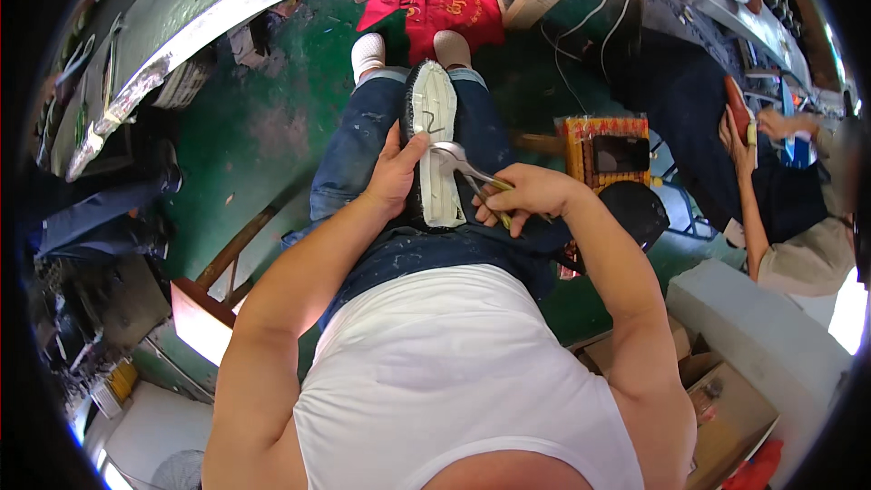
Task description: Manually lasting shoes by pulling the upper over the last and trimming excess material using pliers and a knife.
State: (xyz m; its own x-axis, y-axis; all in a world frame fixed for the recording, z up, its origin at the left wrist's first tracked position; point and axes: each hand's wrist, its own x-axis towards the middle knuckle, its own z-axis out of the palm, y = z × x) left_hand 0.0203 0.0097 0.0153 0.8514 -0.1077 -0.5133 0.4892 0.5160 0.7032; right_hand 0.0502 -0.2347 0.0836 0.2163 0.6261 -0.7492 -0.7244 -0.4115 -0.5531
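Across my lap lies a black shoe upper (438, 195) with its underside up, showing a long white insole with seams or folds down it. A bent piece of thin wire or cord seems to lie on its far half. My left hand (396, 168) grips the shoe's left side, its thumb near the middle of the insole. My right hand (526, 192) is closed around the handles of metal pincers (454, 159) with greenish-yellow grips. Their broad head rests at the insole near my left thumb; whether the jaws bite on anything, I cannot make out.
A dark phone (621, 153) lies on a red and yellow package to my right. Further right, a co-worker's hands hold a brown shoe (739, 104). Ahead lie a red cloth (435, 4) and a metal-edged bench (227, 14). Cardboard boxes (726, 408) stand behind at right.
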